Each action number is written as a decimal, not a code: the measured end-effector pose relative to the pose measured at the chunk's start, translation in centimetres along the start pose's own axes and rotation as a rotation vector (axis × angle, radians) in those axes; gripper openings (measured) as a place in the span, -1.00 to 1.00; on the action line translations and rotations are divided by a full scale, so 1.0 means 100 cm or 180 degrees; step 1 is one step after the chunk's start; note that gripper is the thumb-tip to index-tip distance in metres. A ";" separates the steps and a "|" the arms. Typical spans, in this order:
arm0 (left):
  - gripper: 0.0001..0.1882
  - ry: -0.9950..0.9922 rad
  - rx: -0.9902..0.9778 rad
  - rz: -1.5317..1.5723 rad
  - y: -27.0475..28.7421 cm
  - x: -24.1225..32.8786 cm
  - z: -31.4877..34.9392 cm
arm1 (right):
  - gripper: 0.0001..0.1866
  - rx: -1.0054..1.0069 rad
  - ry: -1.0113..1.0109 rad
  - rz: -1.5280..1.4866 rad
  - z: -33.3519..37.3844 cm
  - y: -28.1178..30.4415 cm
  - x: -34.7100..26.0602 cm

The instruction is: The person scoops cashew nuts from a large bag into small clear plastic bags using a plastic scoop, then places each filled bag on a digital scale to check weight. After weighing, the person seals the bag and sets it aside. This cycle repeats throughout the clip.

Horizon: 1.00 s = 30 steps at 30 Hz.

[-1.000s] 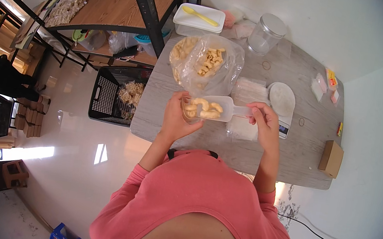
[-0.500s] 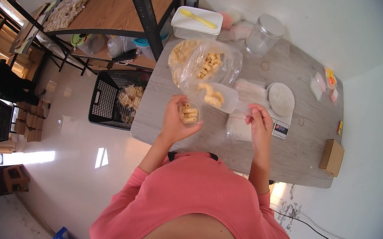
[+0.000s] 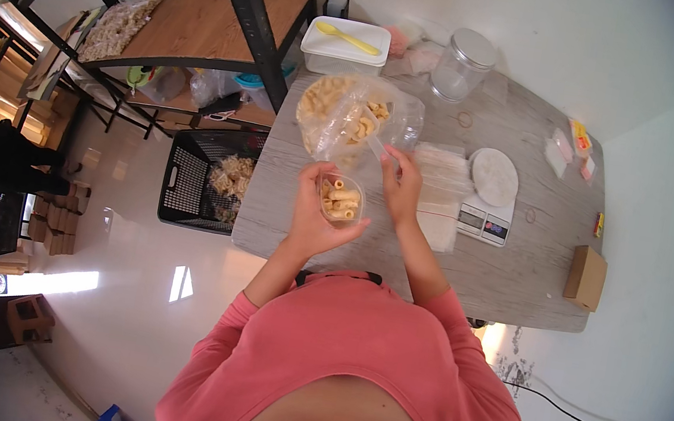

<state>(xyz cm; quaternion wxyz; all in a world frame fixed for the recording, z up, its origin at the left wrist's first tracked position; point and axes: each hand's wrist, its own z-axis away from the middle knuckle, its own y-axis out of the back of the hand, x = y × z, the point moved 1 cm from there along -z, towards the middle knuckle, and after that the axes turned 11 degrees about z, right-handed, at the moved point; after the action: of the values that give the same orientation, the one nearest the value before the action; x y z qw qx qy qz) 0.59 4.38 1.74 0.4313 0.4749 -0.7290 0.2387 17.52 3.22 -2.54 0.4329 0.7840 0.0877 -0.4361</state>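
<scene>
My left hand (image 3: 311, 222) is closed around a small clear plastic cup (image 3: 362, 200), tilted so its mouth shows. Pale yellow tube-shaped snacks (image 3: 342, 202) lie inside the cup. In my right hand (image 3: 401, 187) is the handle of a clear plastic scoop (image 3: 376, 146). The scoop's bowl is in the mouth of a large clear bag (image 3: 406, 116) of the same snacks, just beyond the cup. Plastic film and snacks partly obscure the bowl, which seems to hold a few curved pieces.
Right of my right hand lie flat clear bags (image 3: 443, 174) and a white digital scale (image 3: 470, 221). Behind stand a lidded jar (image 3: 462, 68) and a white-lidded tub (image 3: 337, 63) with a yellow spoon (image 3: 348, 37). A black crate (image 3: 176, 178) and metal shelving (image 3: 249, 14) are left; a cardboard box (image 3: 586, 278) is right.
My right hand has moved left, bringing the scoop from above the flat bags into the snack bag. The cup shows more snacks than before. My left hand stays nearly in place.
</scene>
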 end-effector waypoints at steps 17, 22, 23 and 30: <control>0.02 -0.0060 0.0057 -0.0317 -0.029 0.007 -0.007 | -0.53 -0.1895 0.0504 -0.2182 0.043 0.067 -0.054; 0.02 0.0546 -0.0604 0.0207 -0.007 0.022 -0.019 | -0.62 -0.1797 0.0092 -0.2262 0.025 0.083 -0.050; -0.01 0.0821 -0.0861 0.0324 -0.002 0.022 -0.021 | -0.64 -0.1727 0.0001 -0.2309 0.023 0.085 -0.050; -0.24 0.1502 -0.1086 0.1586 -0.008 0.016 -0.014 | -0.62 -0.1380 0.0632 -0.2043 0.016 0.088 -0.058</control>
<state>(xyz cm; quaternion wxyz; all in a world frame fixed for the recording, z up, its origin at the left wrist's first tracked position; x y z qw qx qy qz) 1.61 4.33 3.83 0.5888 0.1365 -0.7321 0.3142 17.60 -2.00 6.77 0.4195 0.6456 0.4596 -0.4427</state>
